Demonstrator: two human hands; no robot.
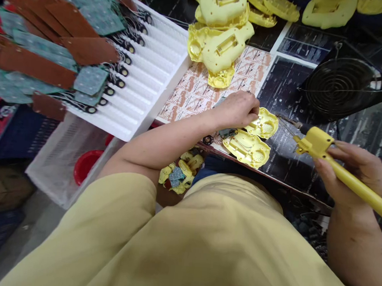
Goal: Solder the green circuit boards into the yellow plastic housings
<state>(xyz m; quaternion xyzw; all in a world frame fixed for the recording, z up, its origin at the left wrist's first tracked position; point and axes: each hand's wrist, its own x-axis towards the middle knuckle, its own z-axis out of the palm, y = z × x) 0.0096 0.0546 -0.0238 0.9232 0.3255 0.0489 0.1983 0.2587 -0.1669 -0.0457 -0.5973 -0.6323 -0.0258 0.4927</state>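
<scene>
My right hand (357, 169) is wrapped around the yellow handle of a soldering iron (313, 141). The iron's dark barrel and thin tip point left, toward a yellow plastic shell half (267, 123) on the bench. At that shell's left end, my left hand (238, 109) is closed with its fingertips bent down. What its fingers pinch is hidden. Just in front lies a second yellow shell half (248, 148), open side up, with thin wires inside. A grey-green circuit board (227, 132) shows partly under my left wrist, and a small round black part (207, 140) lies beside it.
A white foam tray (157, 65) on the left carries circuit boards (90, 80) wired to round black parts. Stacked yellow shells (227, 44) stand behind my left hand. A black fan (336, 86) sits at the right rear. Below left is a translucent crate (60, 159).
</scene>
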